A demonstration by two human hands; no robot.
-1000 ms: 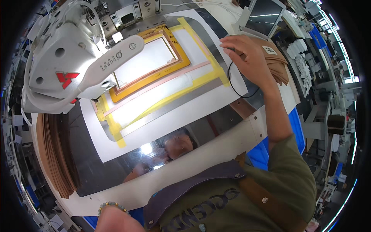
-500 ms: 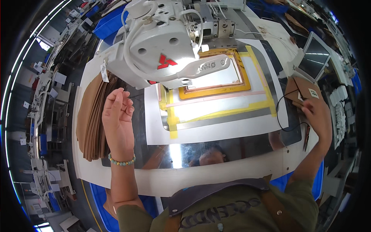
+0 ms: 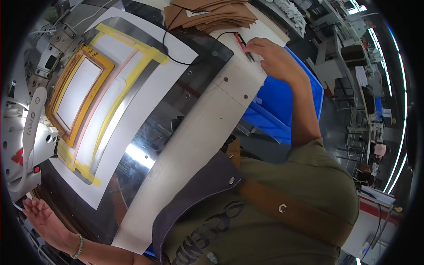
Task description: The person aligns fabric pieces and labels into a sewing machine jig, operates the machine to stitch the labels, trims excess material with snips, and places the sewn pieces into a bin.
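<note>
My right hand (image 3: 277, 59) is over the pale table edge at the upper right. Its fingertips reach the red-handled thread snips (image 3: 240, 42), which lie on the tabletop. Thumb and fingers are apart, and I see no firm grip. Beyond the snips is a pile of brown flat pieces (image 3: 212, 15), with a black cord (image 3: 164, 43) trailing from it. At the lower left, my left hand (image 3: 46, 221) hangs beside the sewing machine (image 3: 26, 145), palm up, fingers loosely bent and holding nothing. A yellow-rimmed frame (image 3: 95, 88) sits on the taped template near the machine.
White paper (image 3: 170, 51) lies under the template on a shiny dark plate (image 3: 176, 95). A blue bin (image 3: 274, 99) stands below the table's right edge. Workbenches with white goods (image 3: 289, 15) are farther off. My dark apron (image 3: 198, 190) is close to the table edge.
The view has swung to the right. My right hand has moved from the brown pieces to the red snips. My left hand stays empty near the machine.
</note>
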